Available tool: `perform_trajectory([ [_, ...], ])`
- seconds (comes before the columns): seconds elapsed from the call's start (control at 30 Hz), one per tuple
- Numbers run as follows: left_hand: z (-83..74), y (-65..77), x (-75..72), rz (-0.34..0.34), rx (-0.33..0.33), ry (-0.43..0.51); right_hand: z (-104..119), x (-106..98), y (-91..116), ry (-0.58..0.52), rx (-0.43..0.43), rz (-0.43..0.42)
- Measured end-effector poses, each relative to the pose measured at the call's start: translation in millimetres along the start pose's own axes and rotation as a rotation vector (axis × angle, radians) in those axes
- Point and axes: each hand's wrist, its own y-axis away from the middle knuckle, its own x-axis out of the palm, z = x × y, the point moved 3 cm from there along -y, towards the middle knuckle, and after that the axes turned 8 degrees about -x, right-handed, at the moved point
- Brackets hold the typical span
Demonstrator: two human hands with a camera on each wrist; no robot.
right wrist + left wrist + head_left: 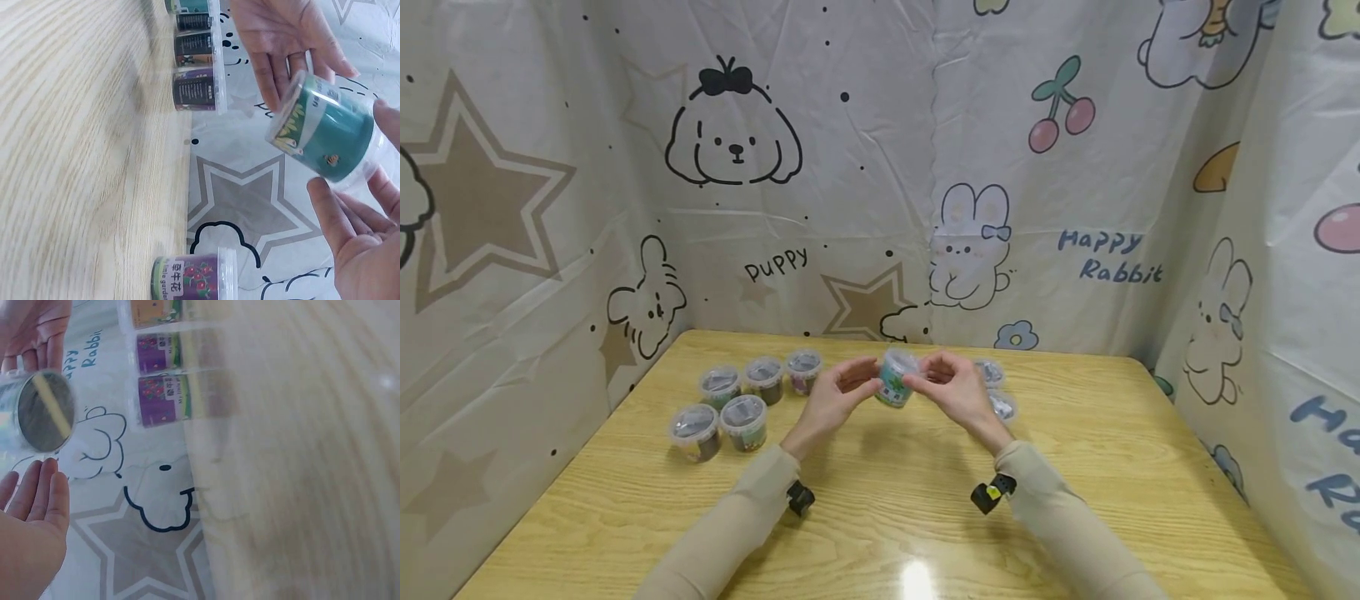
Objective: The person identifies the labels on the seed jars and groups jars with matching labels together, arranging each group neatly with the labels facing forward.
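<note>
A small clear-lidded plastic tub (895, 379) with a teal label is held tilted above the table, between both hands. My right hand (957, 387) pinches it from the right; in the right wrist view the thumb and fingers of the right hand (369, 244) press the lid end. On the other side, my left hand (838, 396) is beside the tub with its fingers fairly straight. The tub's grey base (47, 412), crossed by a pale strip, faces the left wrist view, and the left hand (37, 531) lies close below it there.
Several similar lidded tubs, among them a front-left tub (695, 433) and a back tub (804, 371), stand on the table's left. More, including one tub (1002, 406), sit partly behind my right hand. A printed curtain (865, 167) encloses the wooden table (880, 517).
</note>
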Motion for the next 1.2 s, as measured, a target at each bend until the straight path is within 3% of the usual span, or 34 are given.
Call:
perform_trajectory([
  [0.13,8.0,-8.3,-3.1,-0.012,0.048,-0.02,-2.9,-1.1,-0.4,0.013,-0.02,0.053],
  [0.43,2.9,-9.8,2.9,0.071,0.138,-0.046,-5.3,-3.3,1.6,-0.047,-0.05,0.166],
  [0.63,0.0,-12.6,8.2,0.156,0.115,-0.08,-6.9,-7.0,3.7,-0.112,-0.059,0.232],
  [0.83,-0.6,-16.1,17.2,0.232,0.095,-0.075,-8.2,-18.9,9.1,-0.061,-0.049,0.264],
  [1.2,6.0,-19.0,45.9,0.279,0.1,-0.111,-22.6,-47.5,19.6,0.002,-0.032,0.363],
])
